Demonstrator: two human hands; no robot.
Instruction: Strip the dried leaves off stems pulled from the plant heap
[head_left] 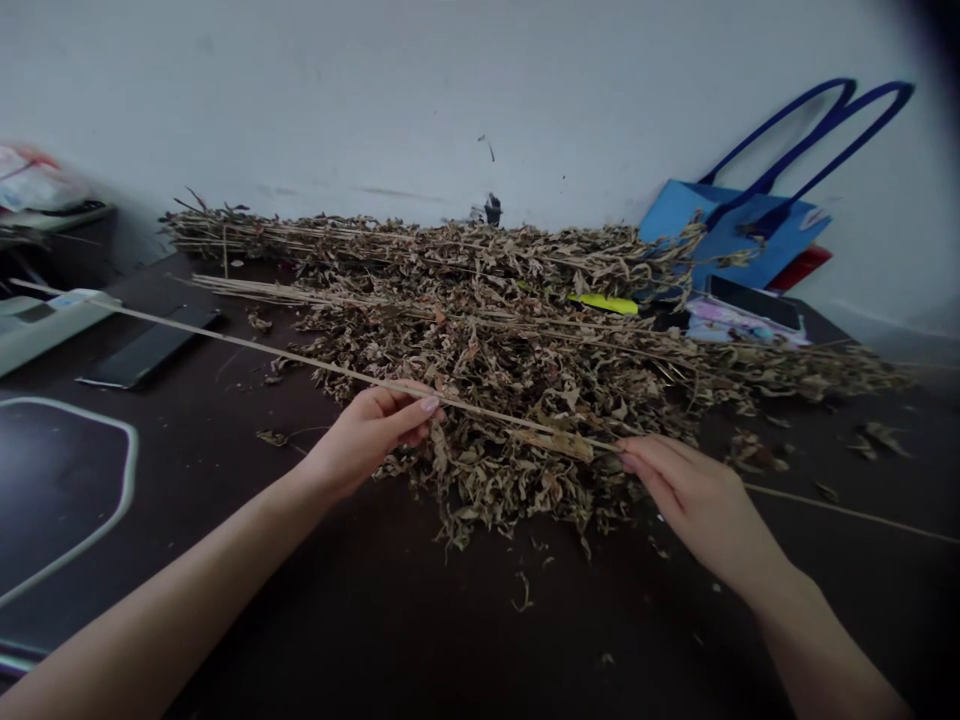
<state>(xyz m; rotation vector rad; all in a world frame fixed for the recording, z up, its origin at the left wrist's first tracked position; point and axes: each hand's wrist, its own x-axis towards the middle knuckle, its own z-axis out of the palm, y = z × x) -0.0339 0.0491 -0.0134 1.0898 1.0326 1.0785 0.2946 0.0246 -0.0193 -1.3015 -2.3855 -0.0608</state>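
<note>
Leaves (480, 350) are lying across the dark counter (450, 620); a bag (787, 250) is standing far right by the wall (375, 100); left grip (375, 425) and right grip (697, 490) are pinching a stem (330, 367).

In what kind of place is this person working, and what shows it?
Probably an ordinary indoor room, perhaps in a home: there is a plain pale wall, a dark table heaped with dried leafy stalks, and a blue bag.
</note>
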